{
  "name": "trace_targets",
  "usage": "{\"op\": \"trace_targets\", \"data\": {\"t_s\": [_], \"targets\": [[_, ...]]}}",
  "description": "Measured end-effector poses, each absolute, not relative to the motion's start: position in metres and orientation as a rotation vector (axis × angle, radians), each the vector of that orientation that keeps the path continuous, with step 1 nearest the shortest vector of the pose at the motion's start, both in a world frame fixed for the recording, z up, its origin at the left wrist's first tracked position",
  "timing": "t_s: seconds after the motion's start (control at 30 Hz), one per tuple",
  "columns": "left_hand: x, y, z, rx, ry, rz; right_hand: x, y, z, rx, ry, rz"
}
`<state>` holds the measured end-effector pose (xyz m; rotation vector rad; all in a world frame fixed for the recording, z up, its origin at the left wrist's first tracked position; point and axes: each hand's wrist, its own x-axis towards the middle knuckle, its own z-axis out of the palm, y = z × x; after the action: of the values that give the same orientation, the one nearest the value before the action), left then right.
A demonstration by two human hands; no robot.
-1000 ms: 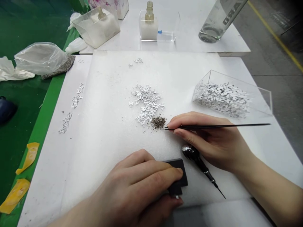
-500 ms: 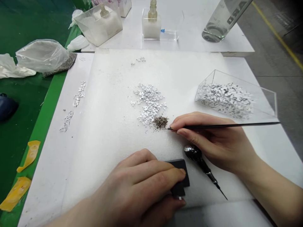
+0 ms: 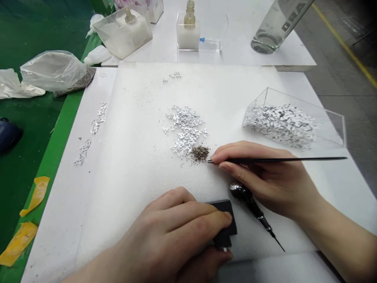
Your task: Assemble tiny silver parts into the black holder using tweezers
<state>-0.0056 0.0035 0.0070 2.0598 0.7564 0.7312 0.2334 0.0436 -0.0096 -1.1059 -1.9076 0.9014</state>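
My right hand (image 3: 265, 181) pinches thin black tweezers (image 3: 279, 160), their tip touching the edge of a small heap of tiny dark grains (image 3: 200, 153) on the white foam sheet (image 3: 135, 157). A pile of small white parts (image 3: 185, 129) lies just behind the grains. My left hand (image 3: 173, 236) is closed over a black block (image 3: 226, 220) at the sheet's near edge. A black-handled tool with a shiny round head (image 3: 250, 206) lies under my right hand.
A clear plastic box (image 3: 294, 122) holding many white parts sits at the right. More white parts (image 3: 91, 133) line the left strip. Clear boxes with bottles (image 3: 188, 29), a glass bottle (image 3: 273, 27) and a plastic bag (image 3: 53, 70) stand at the back and left. Yellow scraps (image 3: 29, 216) lie on green.
The view shifted slightly; both hands hold almost still, the tweezer tip staying at the dark grains.
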Motion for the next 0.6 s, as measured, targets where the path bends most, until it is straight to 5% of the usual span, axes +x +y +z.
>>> {"op": "trace_targets", "data": {"t_s": [0.33, 0.6], "targets": [[-0.005, 0.002, 0.007, 2.113, 0.736, 0.759, 0.237, 0.042, -0.009, -1.056, -1.815, 0.983], [-0.004, -0.004, 0.004, 2.088, 0.765, 0.911, 0.248, 0.026, 0.018, -0.68, -1.738, 1.386]]}}
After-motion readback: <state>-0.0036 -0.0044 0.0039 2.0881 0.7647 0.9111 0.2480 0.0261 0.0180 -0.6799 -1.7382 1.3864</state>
